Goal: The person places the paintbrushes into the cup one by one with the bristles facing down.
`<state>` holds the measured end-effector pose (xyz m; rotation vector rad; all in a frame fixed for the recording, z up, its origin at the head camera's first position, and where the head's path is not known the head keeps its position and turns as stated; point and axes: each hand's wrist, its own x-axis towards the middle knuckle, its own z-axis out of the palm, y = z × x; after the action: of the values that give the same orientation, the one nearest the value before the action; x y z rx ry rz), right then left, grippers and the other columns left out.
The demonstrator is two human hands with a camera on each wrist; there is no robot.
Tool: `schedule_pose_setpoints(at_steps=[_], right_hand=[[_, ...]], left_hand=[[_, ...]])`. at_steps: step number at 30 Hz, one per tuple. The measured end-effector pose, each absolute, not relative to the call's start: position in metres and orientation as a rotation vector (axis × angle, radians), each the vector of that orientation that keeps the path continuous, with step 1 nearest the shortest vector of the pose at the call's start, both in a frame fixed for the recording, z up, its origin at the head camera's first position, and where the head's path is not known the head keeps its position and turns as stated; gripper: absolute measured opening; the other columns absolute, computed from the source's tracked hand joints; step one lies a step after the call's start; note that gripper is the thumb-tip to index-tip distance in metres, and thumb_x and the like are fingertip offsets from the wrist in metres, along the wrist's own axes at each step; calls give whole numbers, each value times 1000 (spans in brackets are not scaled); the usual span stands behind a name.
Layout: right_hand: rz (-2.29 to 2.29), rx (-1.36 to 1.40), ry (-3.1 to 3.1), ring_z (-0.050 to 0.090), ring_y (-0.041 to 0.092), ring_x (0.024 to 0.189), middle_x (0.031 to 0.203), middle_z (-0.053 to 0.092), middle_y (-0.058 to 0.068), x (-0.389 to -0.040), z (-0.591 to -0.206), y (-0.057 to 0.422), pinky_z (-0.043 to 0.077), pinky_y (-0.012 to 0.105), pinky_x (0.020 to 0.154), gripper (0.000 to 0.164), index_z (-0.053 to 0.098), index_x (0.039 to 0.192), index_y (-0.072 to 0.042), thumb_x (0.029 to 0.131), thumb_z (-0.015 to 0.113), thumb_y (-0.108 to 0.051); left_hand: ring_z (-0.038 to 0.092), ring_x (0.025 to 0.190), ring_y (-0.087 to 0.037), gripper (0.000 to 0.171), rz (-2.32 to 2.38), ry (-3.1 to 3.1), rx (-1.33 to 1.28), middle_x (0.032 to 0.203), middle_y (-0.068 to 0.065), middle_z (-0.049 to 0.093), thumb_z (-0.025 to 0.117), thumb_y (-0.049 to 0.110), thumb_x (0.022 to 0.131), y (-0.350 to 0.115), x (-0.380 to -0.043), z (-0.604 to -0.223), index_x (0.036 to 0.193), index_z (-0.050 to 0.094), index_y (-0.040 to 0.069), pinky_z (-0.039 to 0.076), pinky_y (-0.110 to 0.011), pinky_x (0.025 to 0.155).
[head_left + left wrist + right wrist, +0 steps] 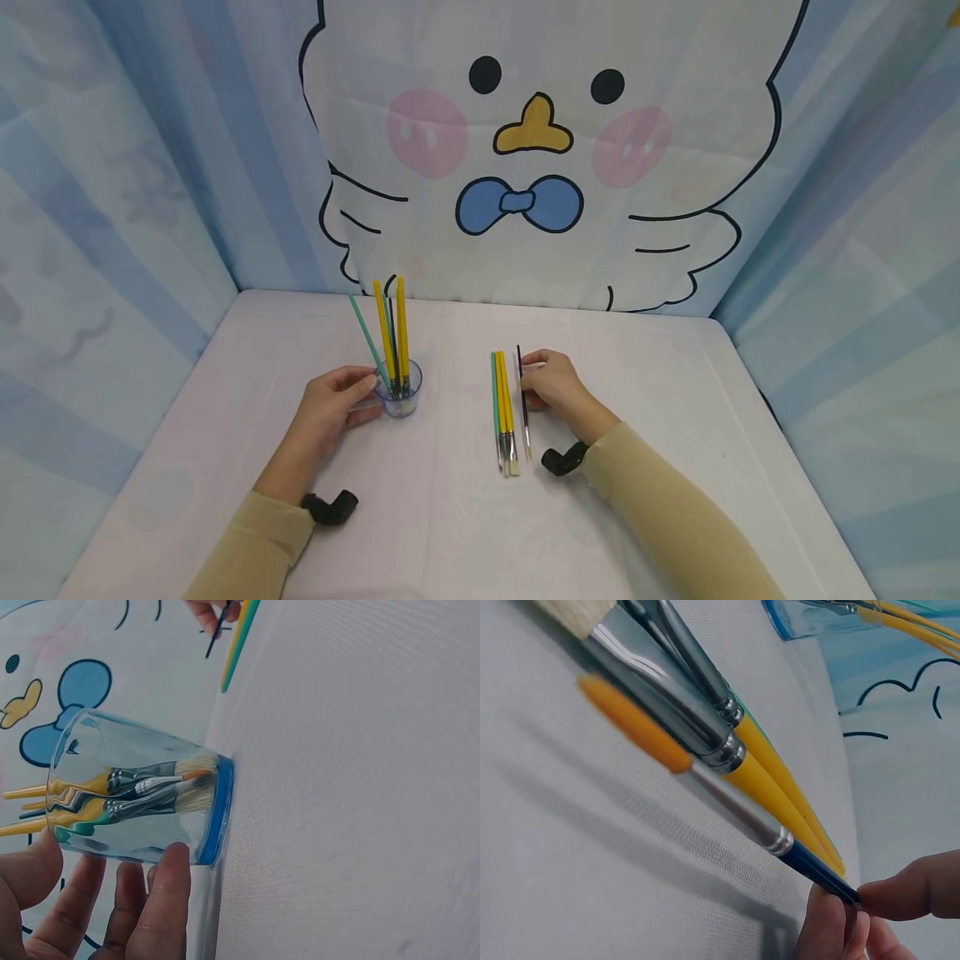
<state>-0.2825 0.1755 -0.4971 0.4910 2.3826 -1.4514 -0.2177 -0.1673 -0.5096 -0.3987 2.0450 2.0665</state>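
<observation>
On the left, a clear cup (pixel 400 408) with a blue base stands upright, holding several paintbrushes (pixel 402 333) with yellow, green and dark handles. My left hand (pixel 326 410) holds the cup's left side, thumb by the rim and fingers lower on the wall, as the left wrist view shows. My right hand (pixel 557 387) pinches a thin dark-handled paintbrush (pixel 735 806) between thumb and fingers; its orange bristles point toward me. Just left of that brush, yellow-handled paintbrushes (pixel 502 383) and a green-handled paintbrush (pixel 495 396) lie side by side on the table.
A pale cloth covers the table (pixel 450 533). Behind it hangs a curtain (pixel 525 267) printed with a cartoon bird, and striped curtains (pixel 862 333) close off both sides. Black wrist mounts (pixel 330 508) stick out from both sleeves.
</observation>
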Motion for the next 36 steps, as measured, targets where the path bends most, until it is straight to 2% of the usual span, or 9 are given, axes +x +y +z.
schedule_pose_setpoints(at_steps=[5,17,36], right_hand=[[-1497,500,2348,62,18,68,110,65,14,-282,-496,175,61,22,56,44,63,135,-13,93,72,-3],[-1663,440,2292,64,20,78,105,57,8,-278,-489,166,66,26,64,47,62,138,-14,93,72,0],[-1815,319,2258,64,19,80,100,60,5,-270,-476,142,67,28,66,46,60,139,-12,96,70,3]], left_hand=[[66,109,-16,41,2070,2038,-392,137,-16,61,69,19,107,-168,-218,-509,144,63,3,69,-33,94],[67,111,-18,41,2068,2037,-396,138,-16,61,69,20,107,-167,-219,-510,144,63,3,68,-34,95],[67,112,-18,41,2059,2045,-401,140,-16,61,69,21,107,-168,-219,-510,144,63,4,68,-35,96]])
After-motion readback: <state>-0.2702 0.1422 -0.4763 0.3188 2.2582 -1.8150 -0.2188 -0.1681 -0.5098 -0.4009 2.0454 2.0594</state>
